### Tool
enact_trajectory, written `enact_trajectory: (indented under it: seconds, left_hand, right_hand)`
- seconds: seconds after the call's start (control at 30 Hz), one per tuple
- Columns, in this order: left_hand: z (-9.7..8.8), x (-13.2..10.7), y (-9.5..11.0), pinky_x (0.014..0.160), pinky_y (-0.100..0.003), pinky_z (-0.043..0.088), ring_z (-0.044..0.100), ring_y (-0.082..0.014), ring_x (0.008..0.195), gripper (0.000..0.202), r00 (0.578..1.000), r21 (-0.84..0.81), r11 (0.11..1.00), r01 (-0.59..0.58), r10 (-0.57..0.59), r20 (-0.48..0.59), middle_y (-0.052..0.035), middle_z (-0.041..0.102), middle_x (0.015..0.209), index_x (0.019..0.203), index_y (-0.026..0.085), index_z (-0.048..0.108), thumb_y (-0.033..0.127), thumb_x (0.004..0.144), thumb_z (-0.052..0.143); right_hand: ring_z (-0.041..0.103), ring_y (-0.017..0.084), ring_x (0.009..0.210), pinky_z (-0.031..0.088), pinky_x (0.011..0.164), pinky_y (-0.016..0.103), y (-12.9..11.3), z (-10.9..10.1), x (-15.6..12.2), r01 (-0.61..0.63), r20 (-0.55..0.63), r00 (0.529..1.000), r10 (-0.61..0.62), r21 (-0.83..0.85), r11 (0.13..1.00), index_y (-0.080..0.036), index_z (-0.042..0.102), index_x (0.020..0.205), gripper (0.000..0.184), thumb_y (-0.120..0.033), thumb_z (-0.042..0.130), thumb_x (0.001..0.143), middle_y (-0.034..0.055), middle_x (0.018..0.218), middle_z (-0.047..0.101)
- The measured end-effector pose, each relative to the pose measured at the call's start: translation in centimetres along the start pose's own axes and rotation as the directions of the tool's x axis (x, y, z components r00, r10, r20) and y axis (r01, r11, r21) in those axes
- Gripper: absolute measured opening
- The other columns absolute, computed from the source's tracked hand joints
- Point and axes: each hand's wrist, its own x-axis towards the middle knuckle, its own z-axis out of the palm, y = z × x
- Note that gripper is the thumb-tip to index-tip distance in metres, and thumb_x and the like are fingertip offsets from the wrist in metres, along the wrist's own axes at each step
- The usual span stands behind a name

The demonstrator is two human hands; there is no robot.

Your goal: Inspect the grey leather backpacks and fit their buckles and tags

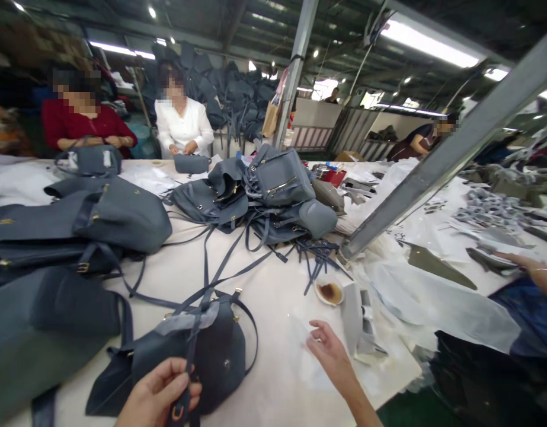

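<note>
Two hands I see: left hand (155, 392) at seven o'clock pinches a slate-blue leather strap (189, 370), right hand (332, 354) at five o'clock has fingers (316, 339) spread, empty.

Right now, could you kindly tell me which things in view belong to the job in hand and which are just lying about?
Job in hand: left hand, gripping a strap of the slate-blue leather backpack; right hand, open and holding nothing.
Lying about: stacked backpacks; small dish of brown liquid; white worktable.
</note>
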Motion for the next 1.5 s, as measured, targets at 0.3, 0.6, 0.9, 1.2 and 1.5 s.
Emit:
enact_trajectory:
  seconds: [0.3, 0.6, 0.9, 1.2, 1.5]
  left_hand:
    - [1.3, -2.1, 1.6, 0.044, -0.019, 0.021, 0.037, -0.0051, 0.041, 0.031, 0.989, 0.104, 0.984, -0.145, 0.141, 0.041, 0.0065, 0.052, 0.052, 0.071, 0.017, 0.055, 0.034, 0.057, 0.077]
    - [1.1, -1.9, 0.6, 0.049, -0.021, 0.03, 0.042, -0.0086, 0.045, 0.019, 0.945, 0.173, 0.932, -0.319, 0.327, -0.018, 0.0086, 0.051, 0.046, 0.071, 0.018, 0.051, 0.015, 0.057, 0.063]
    - [0.6, -3.6, 1.1, 0.075, -0.031, 0.043, 0.06, -0.0225, 0.08, 0.043, 0.76, 0.623, 0.668, -0.406, 0.626, -0.176, -0.0025, 0.065, 0.081, 0.106, 0.02, 0.058, 0.02, 0.064, 0.066]
    - [-1.6, -3.4, -0.4, 0.071, -0.029, 0.046, 0.063, -0.0214, 0.078, 0.043, 0.966, 0.028, 0.985, -0.169, 0.16, 0.202, -0.0057, 0.07, 0.082, 0.091, 0.012, 0.069, 0.042, 0.062, 0.077]
    - [-0.1, -3.7, -3.5, 0.066, -0.024, 0.047, 0.059, -0.0191, 0.079, 0.035, 0.939, 0.062, 0.942, -0.329, 0.333, -0.088, -0.001, 0.064, 0.083, 0.093, 0.019, 0.06, 0.033, 0.064, 0.074]
  right_hand:
    - [0.046, 0.012, 0.053, 0.035, 0.053, 0.024, -12.4, 9.9, -5.3, -0.228, 0.513, 0.856, 0.07, 0.252, 0.941, -0.019, 0.059, 0.07, 0.027, -0.042, 0.073, 0.07, -0.0054, 0.055, 0.051]
    - [0.053, 0.014, 0.059, 0.044, 0.059, 0.026, -16.4, 14.8, -6.6, -0.438, 0.609, 0.793, 0.002, 0.568, 0.697, -0.02, 0.055, 0.076, 0.034, -0.046, 0.076, 0.07, -0.0035, 0.065, 0.058]
    - [0.066, 0.022, 0.074, 0.049, 0.068, 0.031, -17.1, 15.9, -6.5, -0.438, 0.545, 0.834, 0.087, 0.557, 0.706, -0.019, 0.064, 0.093, 0.045, -0.035, 0.085, 0.057, 0.002, 0.079, 0.073]
    - [0.065, 0.02, 0.07, 0.051, 0.065, 0.031, -17.2, 16.0, -6.5, -0.387, 0.494, 0.865, 0.088, 0.544, 0.744, -0.018, 0.063, 0.095, 0.047, -0.035, 0.085, 0.057, 0.0026, 0.078, 0.073]
    - [0.063, 0.019, 0.067, 0.049, 0.063, 0.03, -16.9, 15.8, -6.0, -0.316, 0.478, 0.875, 0.071, 0.456, 0.832, -0.018, 0.062, 0.098, 0.042, -0.034, 0.08, 0.063, 0.0015, 0.075, 0.072]
